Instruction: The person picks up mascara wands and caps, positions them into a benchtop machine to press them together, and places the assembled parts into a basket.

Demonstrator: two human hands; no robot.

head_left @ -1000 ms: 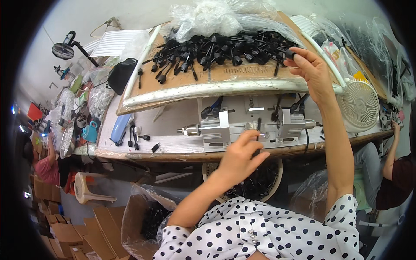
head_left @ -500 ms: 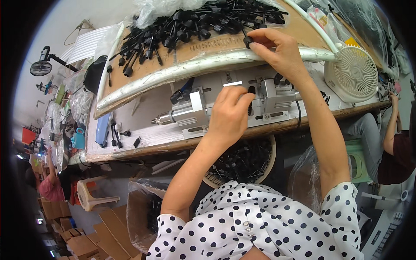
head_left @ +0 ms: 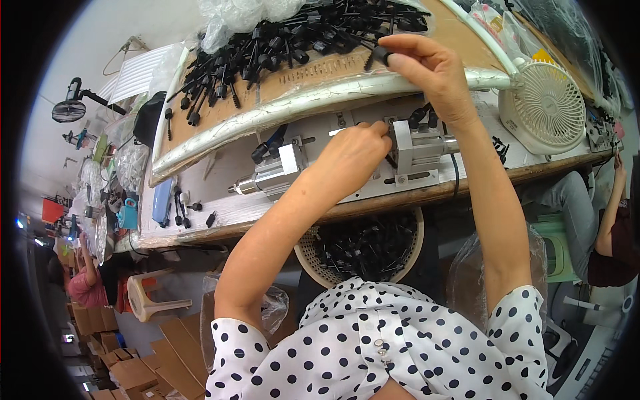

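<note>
My right hand (head_left: 437, 77) pinches the knob-like end of a black plastic part with a thin ridged stem (head_left: 380, 56) above the board's near rim. On the bench, my left hand (head_left: 357, 155) is closed at the gap between the two metal blocks of a clamping fixture. A black ridged part (head_left: 391, 161) shows just below its fingertips; the fingers hide most of it. The silver right block (head_left: 413, 143) stands beside those fingers, and the left block (head_left: 280, 172) is partly behind my wrist. Similar black parts (head_left: 267, 57) lie heaped on the brown board (head_left: 260, 97).
Small springs (head_left: 320, 69) lie in a row on the board. A padded white rim (head_left: 293, 110) borders it. A white fan (head_left: 547, 110) stands at the right. Below the bench edge is a basket (head_left: 305, 257) of black parts. Another person's arm (head_left: 610, 207) shows far right.
My left hand has moved right and slightly up, close against the right block. My right hand still pinches the black part, its stem now tilted down and left.
</note>
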